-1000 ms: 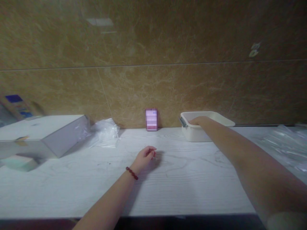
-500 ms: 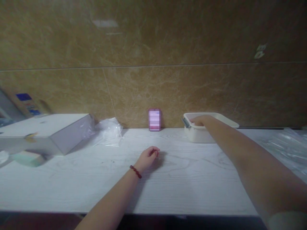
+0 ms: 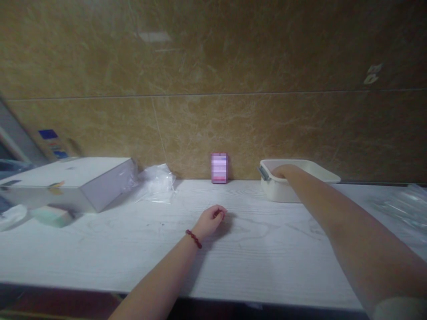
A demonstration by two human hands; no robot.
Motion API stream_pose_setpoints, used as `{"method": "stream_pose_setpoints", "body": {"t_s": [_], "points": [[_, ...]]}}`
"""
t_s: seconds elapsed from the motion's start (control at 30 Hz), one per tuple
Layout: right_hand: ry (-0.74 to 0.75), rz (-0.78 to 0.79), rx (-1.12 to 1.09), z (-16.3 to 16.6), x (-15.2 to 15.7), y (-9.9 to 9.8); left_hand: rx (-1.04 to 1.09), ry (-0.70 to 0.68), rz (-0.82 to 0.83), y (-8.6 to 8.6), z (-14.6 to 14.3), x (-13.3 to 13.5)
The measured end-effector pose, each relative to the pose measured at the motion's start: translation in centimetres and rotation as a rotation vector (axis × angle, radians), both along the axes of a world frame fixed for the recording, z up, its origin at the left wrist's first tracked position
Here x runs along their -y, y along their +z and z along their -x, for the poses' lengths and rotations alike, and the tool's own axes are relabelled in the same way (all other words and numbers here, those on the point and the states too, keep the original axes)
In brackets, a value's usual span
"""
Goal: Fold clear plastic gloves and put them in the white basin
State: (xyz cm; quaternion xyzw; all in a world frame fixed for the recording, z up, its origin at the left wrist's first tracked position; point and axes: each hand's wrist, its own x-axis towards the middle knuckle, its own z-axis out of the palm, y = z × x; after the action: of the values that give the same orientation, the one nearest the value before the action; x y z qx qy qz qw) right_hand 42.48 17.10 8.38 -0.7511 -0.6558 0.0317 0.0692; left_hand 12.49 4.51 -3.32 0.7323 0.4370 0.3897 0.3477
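My left hand (image 3: 211, 221) rests on the white wood-grain table (image 3: 253, 262), its fingers curled in toward the thumb. I see nothing held in it. A dark red beaded bracelet (image 3: 194, 238) circles that wrist. My right hand (image 3: 283, 171) reaches down inside a cream plastic bin (image 3: 280, 191) at the back right. The bin's wall hides my right fingers and whatever they touch. A grey handle clip (image 3: 263, 172) sits on the bin's left end. Between the two hands, farther back, a phone-like upright object (image 3: 219, 168) with a blurred face leans against the wall.
On the left lies a large white box (image 3: 66, 173), with a pale green block (image 3: 53, 216) and a white crumpled item (image 3: 12, 217) before it. Clear plastic bags (image 3: 156, 182) lie beside the box, and more clear plastic (image 3: 405, 206) is at the right. A brown marbled wall (image 3: 233, 120) stands behind.
My right hand has gone lower into the bin, so its fingers no longer show. My left hand keeps its curled pose. The whole view has swung slightly left.
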Motion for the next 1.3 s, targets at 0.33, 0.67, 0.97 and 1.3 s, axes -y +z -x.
{"method": "stream_pose_setpoints", "body": {"t_s": [0.33, 0.67, 0.97, 1.3], "points": [[0.129, -0.151, 0.189, 2.8, 5.7, 4.6, -0.067, 0.028, -0.092, 0.1, 0.3, -0.3], [0.424, -0.303, -0.268, 11.9, 14.2, -5.9, -0.106, 0.111, -0.139, 1.0, 0.6, 0.0], [0.444, -0.341, -0.441, 13.4, 15.0, -10.3, -0.159, 0.339, -0.112, 2.4, 2.5, -0.9], [0.460, -0.275, -0.471, 12.7, 15.3, -10.6, -0.628, 0.708, -0.102, 3.9, 14.4, -6.9]]}}
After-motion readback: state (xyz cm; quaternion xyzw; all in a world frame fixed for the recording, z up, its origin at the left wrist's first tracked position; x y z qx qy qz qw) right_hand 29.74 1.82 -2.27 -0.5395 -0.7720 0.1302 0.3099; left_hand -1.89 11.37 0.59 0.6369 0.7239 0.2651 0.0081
